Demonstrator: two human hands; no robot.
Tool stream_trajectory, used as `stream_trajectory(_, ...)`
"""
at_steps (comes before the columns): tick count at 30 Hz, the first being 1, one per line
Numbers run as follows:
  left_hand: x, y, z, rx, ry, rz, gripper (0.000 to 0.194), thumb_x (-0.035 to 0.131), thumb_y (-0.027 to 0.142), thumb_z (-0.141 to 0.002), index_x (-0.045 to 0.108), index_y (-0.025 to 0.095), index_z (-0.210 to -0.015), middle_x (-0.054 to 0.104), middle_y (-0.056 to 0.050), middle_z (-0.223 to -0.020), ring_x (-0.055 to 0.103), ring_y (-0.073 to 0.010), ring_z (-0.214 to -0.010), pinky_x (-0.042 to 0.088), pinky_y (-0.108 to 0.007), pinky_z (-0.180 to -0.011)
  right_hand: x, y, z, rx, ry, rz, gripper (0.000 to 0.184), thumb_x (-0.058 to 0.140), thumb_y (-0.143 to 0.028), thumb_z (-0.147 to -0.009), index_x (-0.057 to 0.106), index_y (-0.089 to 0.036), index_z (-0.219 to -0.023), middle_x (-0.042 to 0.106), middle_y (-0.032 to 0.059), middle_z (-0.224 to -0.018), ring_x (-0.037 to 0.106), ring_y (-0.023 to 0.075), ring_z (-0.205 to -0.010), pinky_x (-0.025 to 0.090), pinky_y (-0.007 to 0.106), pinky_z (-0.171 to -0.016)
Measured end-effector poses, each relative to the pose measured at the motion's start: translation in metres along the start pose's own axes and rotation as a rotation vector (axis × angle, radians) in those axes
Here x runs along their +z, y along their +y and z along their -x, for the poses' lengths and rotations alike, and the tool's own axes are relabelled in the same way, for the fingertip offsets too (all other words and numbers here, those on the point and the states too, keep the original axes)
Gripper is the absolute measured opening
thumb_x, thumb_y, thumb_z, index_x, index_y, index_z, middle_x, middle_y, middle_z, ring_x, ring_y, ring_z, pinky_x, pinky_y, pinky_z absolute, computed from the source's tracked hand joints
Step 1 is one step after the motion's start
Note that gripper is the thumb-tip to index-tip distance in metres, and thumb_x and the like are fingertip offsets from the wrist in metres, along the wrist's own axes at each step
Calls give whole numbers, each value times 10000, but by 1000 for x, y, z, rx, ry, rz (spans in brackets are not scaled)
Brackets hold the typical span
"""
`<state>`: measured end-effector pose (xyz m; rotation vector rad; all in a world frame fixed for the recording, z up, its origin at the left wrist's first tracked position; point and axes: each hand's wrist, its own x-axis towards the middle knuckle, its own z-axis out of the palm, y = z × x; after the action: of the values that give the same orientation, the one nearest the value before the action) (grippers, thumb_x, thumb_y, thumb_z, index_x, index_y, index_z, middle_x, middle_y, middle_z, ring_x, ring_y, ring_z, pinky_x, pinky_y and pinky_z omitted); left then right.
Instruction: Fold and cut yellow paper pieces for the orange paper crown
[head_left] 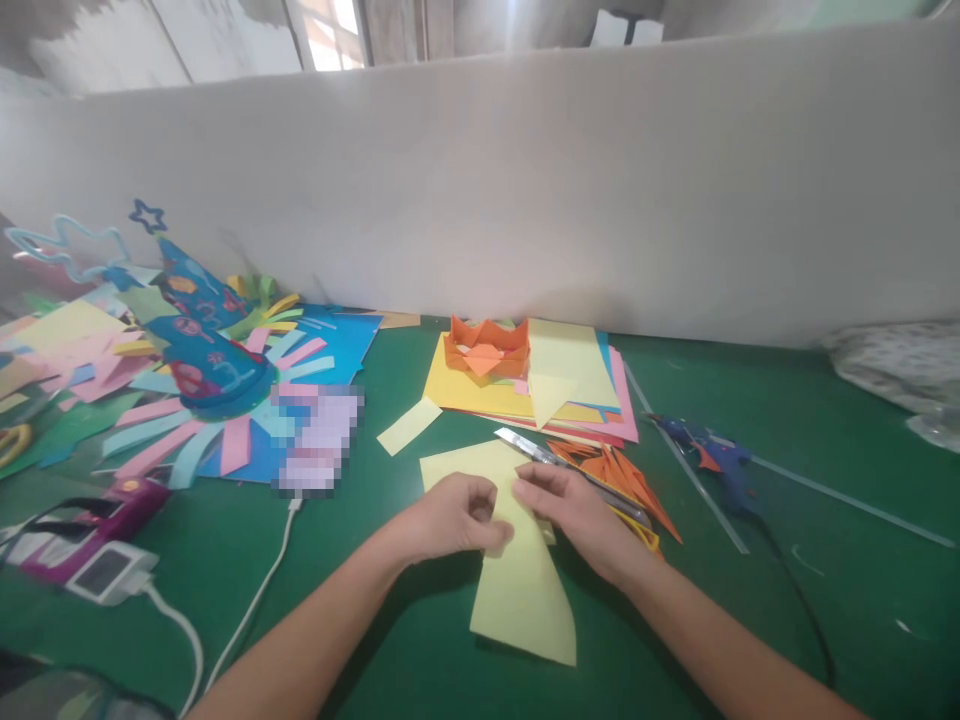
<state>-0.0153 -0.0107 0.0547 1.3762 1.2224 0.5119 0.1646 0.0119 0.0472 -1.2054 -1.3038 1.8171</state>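
A pale yellow sheet of paper [525, 605] is between my two hands above the green table, its lower end curving towards me. My left hand [459, 515] is closed on its left edge, thumb on top. My right hand [568, 508] pinches it from the right; part of its fingertips is hidden. Another pale yellow piece [457, 462] shows behind the hands; I cannot tell if it is the same sheet. Beside my right hand lie a box cutter [540, 452] and folded orange paper pieces [619, 480].
Farther back, a folded orange paper crown [487, 352] sits on stacked coloured sheets [450, 385]. On the left stand blue cone party hats [210, 360] with paper fringes. A blue glue gun [709, 455] and clear glue sticks [697, 480] lie right. A white cable [259, 600] crosses the left side.
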Motion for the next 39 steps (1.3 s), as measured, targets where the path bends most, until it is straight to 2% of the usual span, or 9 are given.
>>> stream_trajectory(5, 0, -6, -4, 8, 49, -30, 253, 612, 278, -632, 385, 177, -585, 354, 78, -538, 291, -57, -489, 235, -184, -439, -1, 8, -7, -5, -8, -92, 389, 755, -490, -616, 610, -164, -771, 585, -12, -697, 497, 104, -598, 406, 242, -591)
stream_trajectory(10, 2, -10, -7, -5, 81, -27, 195, 623, 275, -615, 461, 166, -618, 422, 67, -552, 345, -64, -495, 268, -182, -449, -2, 15, -7, -66, 61, -39, 424, 761, -539, -574, 608, -165, -704, 557, -27, -645, 474, 103, -579, 395, 238, -575)
stream_trajectory(16, 4, -14, -7, -6, 89, 29, 192, 625, 267, -626, 462, 166, -641, 422, 72, -557, 340, -61, -500, 261, -179, -449, -2, 18, -8, -118, 114, 39, 419, 733, -560, -602, 619, -167, -694, 551, -18, -644, 463, 110, -586, 396, 244, -578)
stream_trajectory(20, 7, -18, -5, 55, 110, 46, 196, 620, 256, -656, 445, 170, -670, 379, 81, -558, 324, -61, -511, 260, -180, -462, -2, 19, -7, -131, 127, 51, 397, 720, -552, -626, 614, -173, -676, 544, -18, -637, 461, 115, -591, 399, 249, -588)
stream_trajectory(25, 11, -10, 0, 184, 150, 72, 234, 579, 160, -690, 411, 208, -846, 361, 82, -635, 338, -65, -536, 290, -170, -489, -2, 19, -6, -161, 127, 3, 396, 705, -551, -648, 578, -177, -674, 528, -20, -645, 474, 122, -605, 404, 244, -581)
stream_trajectory(29, 14, -5, 2, 329, 181, -67, 137, 509, 103, -719, 500, 193, -822, 495, 13, -822, 420, -76, -614, 366, -191, -557, -2, 19, -6, -194, 150, -2, 365, 707, -521, -660, 576, -183, -701, 544, -11, -684, 494, 135, -645, 420, 249, -606)
stream_trajectory(31, 14, -5, 1, 382, 183, -130, 171, 489, 81, -722, 554, 188, -839, 518, -12, -925, 425, -70, -614, 384, -199, -576, -3, 20, -7, -211, 167, 10, 353, 713, -510, -656, 594, -186, -730, 569, -6, -716, 512, 146, -679, 430, 262, -646)
stream_trajectory(39, 16, -11, 0, 391, 143, -206, 289, 492, 60, -710, 611, 198, -935, 548, -27, -999, 437, -67, -583, 413, -206, -575, -7, 24, -11, -262, 156, 52, 285, 689, -447, -716, 601, -176, -703, 561, -13, -686, 493, 134, -672, 405, 264, -673)
